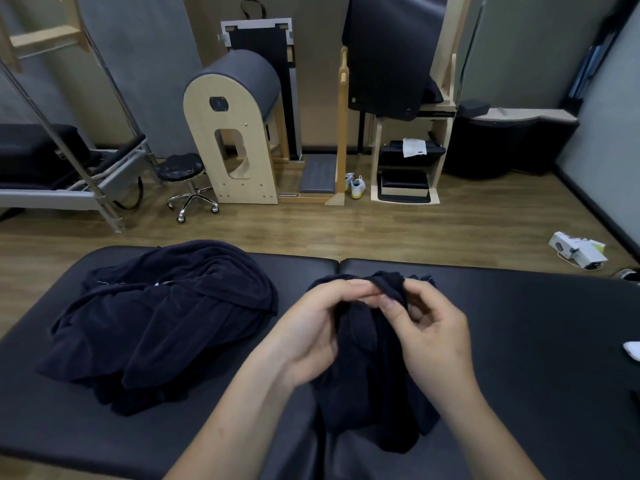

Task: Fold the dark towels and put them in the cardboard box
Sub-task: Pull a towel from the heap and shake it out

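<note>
A dark navy towel (372,382) hangs bunched between my hands above the black padded table (536,323). My left hand (311,327) pinches its top edge with fingers stretched to the right. My right hand (433,327) grips the same edge from the right, thumb and fingers curled round the cloth. A heap of crumpled dark towels (162,323) lies on the table's left half. No cardboard box is in view.
Beyond the table's far edge is wooden floor with a wheeled stool (187,181), a wooden arched barrel frame (232,133), a wooden chair unit (408,168) and white shoes (356,187). White boxes (578,249) lie on the floor at right. A white object (632,349) rests at the table's right edge.
</note>
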Action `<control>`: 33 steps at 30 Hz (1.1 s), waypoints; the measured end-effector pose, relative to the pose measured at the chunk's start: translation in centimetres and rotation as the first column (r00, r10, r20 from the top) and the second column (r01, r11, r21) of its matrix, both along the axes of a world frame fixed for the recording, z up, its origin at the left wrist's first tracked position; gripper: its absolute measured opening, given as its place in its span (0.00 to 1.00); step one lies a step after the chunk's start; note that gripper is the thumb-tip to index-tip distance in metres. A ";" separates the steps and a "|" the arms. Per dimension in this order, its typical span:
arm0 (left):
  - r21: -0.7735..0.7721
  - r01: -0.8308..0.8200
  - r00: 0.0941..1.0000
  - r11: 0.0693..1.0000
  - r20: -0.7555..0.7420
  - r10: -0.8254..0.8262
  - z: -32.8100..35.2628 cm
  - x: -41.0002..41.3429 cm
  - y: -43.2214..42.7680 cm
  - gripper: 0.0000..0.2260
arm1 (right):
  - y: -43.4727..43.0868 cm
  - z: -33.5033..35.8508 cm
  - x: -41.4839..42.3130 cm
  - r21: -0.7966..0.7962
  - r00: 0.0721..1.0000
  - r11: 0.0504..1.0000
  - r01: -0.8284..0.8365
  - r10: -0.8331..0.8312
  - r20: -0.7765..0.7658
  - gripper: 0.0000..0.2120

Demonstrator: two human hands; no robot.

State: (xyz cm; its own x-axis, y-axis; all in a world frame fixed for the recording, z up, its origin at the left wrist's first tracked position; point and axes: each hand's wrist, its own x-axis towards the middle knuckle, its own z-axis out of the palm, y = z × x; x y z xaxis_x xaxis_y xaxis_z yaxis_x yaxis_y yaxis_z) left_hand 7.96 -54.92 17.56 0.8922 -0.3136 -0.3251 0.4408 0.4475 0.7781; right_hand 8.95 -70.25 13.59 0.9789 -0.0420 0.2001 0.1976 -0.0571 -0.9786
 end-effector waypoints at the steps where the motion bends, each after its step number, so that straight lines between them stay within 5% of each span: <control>1: -0.053 0.017 1.000 0.998 0.024 -0.016 -0.1 -0.1 0.0 0.22 | 0.0 0.1 0.0 0.024 0.999 0.999 0.030 -0.029 -0.017 0.08; 4: 0.036 0.009 0.994 0.999 0.112 -0.013 -0.8 -0.2 -0.5 0.26 | -0.3 0.4 0.0 0.086 0.992 0.989 0.119 -0.116 -0.043 0.06; 10: 0.386 -0.126 0.955 0.914 0.295 0.007 -1.5 -0.6 -0.6 0.11 | -0.7 0.2 0.0 0.053 0.990 0.992 0.118 -0.114 -0.080 0.04; 18: 0.449 -0.285 0.887 0.847 0.458 0.055 -0.6 -1.2 -0.7 0.11 | -0.2 0.4 -0.4 -0.038 0.999 0.999 0.022 -0.023 -0.030 0.06; 26: 0.289 -0.364 0.849 0.886 0.495 0.187 -0.8 -1.4 -0.7 0.12 | -0.4 1.5 -0.7 0.057 0.971 0.977 -0.206 0.211 -0.108 0.08; 33: 0.357 -0.627 0.725 0.692 0.593 0.351 -1.1 -1.3 -1.5 0.11 | 0.0 1.4 -1.3 0.101 0.971 0.974 -0.203 0.213 -0.106 0.10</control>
